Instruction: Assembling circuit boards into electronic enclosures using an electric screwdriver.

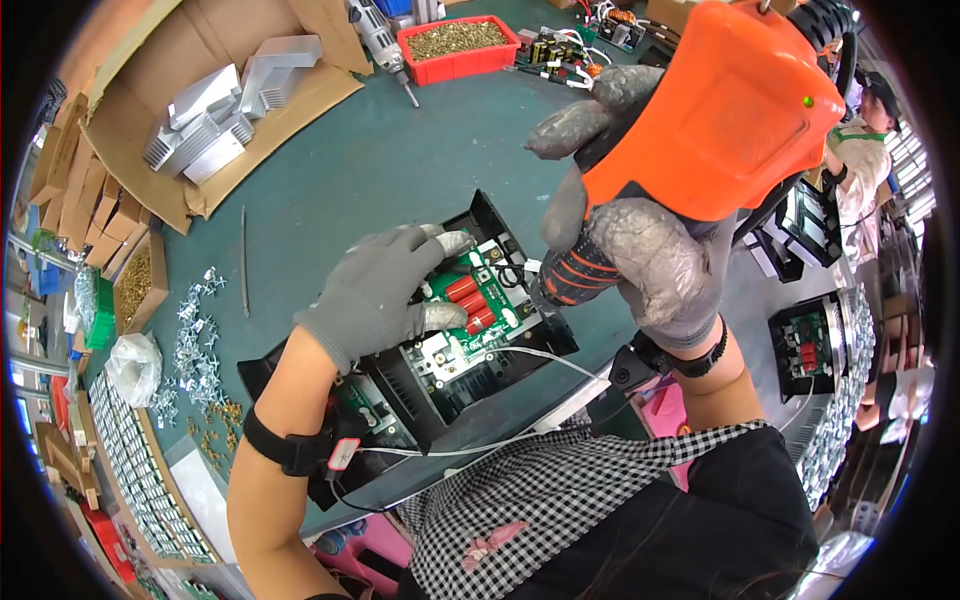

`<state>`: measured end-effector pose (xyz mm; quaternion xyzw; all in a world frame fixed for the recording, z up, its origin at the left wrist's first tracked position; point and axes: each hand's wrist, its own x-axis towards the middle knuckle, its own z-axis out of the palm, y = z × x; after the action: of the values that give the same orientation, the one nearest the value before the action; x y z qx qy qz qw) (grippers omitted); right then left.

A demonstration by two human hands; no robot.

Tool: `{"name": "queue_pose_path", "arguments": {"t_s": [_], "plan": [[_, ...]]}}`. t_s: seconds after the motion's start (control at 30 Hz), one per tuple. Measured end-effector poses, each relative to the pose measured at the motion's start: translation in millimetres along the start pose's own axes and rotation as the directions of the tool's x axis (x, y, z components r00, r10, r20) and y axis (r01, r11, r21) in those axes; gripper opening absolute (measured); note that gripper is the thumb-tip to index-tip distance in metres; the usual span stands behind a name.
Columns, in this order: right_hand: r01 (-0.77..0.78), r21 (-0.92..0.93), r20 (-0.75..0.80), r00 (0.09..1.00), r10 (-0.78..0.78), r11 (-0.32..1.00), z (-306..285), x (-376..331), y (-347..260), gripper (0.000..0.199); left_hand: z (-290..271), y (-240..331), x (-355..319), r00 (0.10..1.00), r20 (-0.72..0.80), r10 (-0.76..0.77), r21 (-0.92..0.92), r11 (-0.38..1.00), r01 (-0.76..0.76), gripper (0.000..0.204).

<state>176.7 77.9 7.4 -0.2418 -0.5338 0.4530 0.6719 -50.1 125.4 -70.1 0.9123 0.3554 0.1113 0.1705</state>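
My right hand [665,255], in a grey glove with worn silvery fingertips, is closed around an orange and black power screwdriver [715,115]. Its dark nose points down to the right side of a green circuit board [487,296] with red cylindrical parts; the tip of the bit is hard to make out. On the board's left side rests my gloved left hand [385,285], index finger and thumb apart and pressing on it. The board sits in a black open housing [485,215] at the bench's near edge. Another black housing [385,405] lies partly under my left forearm.
A cardboard box of silver heat sinks [205,110] stands far left. Beyond are another power screwdriver [375,35] and a red bin of small screws [460,42]. Loose metal clips [200,335] lie left. A white cable [470,452] crosses near me. Another person [865,150] stands right.
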Motion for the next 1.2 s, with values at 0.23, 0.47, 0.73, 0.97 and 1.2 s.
{"name": "queue_pose_path", "arguments": {"t_s": [0.23,0.47,0.73,0.97,1.2], "plan": [[0.058,-0.16,0.095,0.995,-0.043,0.985,-10.9,3.2,1.7,0.04,3.7,-1.6,-2.0,0.998,-0.048,0.035,0.045,0.998,-0.032,0.072],[0.068,-0.147,0.158,0.986,-0.045,0.987,-20.3,1.6,3.8,0.038,2.0,2.1,2.2,0.999,-0.029,0.012,0.0,1.0,-0.012,0.074],[0.01,-0.043,0.177,0.984,-0.003,0.999,-15.3,1.6,8.5,0.036,-0.8,6.7,-0.7,0.999,-0.012,-0.047,0.017,0.999,0.047,0.068],[0.271,-0.388,0.308,0.939,-0.153,0.881,-6.5,13.5,5.7,0.061,-4.6,10.7,-6.6,0.995,0.019,-0.101,0.068,0.993,0.1,0.067],[0.32,-0.346,0.315,0.925,-0.212,0.882,-16.5,39.3,4.6,0.04,-6.6,76.0,-51.9,0.987,-0.112,-0.111,0.19,0.973,0.131,0.072]]}}
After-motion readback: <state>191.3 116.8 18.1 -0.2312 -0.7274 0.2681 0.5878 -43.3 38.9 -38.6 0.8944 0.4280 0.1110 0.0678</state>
